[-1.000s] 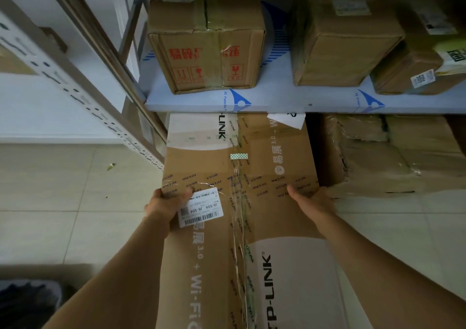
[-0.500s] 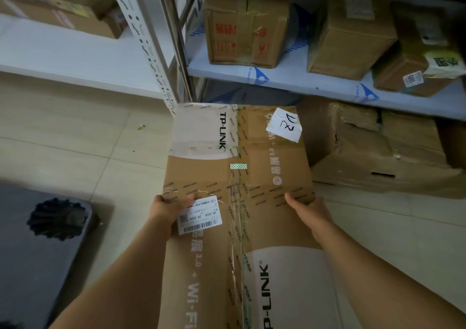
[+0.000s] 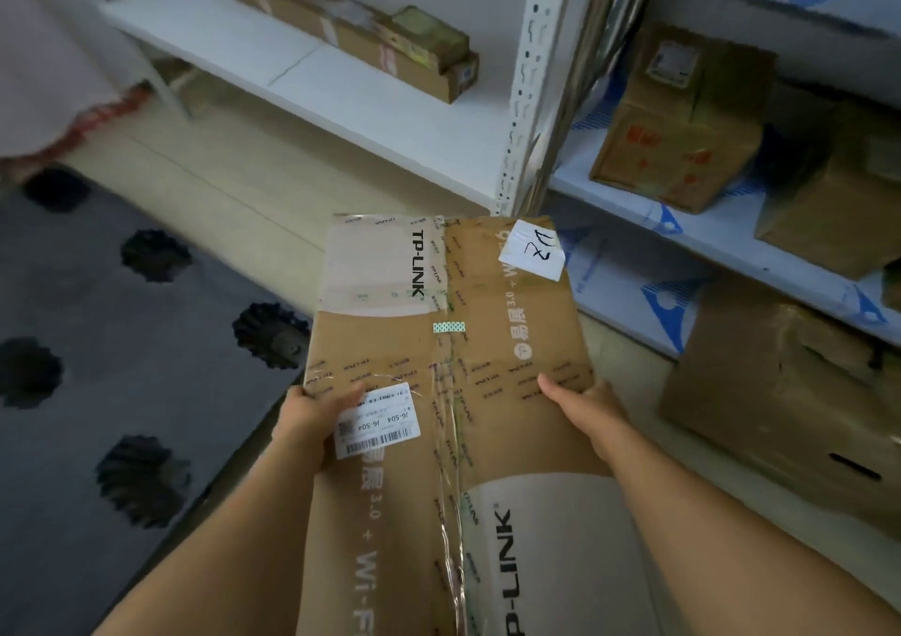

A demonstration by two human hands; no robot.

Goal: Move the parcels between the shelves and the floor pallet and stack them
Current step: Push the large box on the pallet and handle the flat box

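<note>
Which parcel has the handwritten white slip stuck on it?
The long TP-LINK parcel held by both hands, left hand and right hand. The slip sits at its far right corner; the shelf boxes show only printed labels.

The near end of the long TP-LINK box runs off the bottom edge, so its full length is out of sight. Fingers of the left hand and right hand curl under the box sides and are hidden; only thumbs and backs show. Small print on the shipping label is too fine to read beyond the code. The floor pallet is cut by the left edge. Shelf parcels at right are smeared by blur, their red markings illegible
</note>
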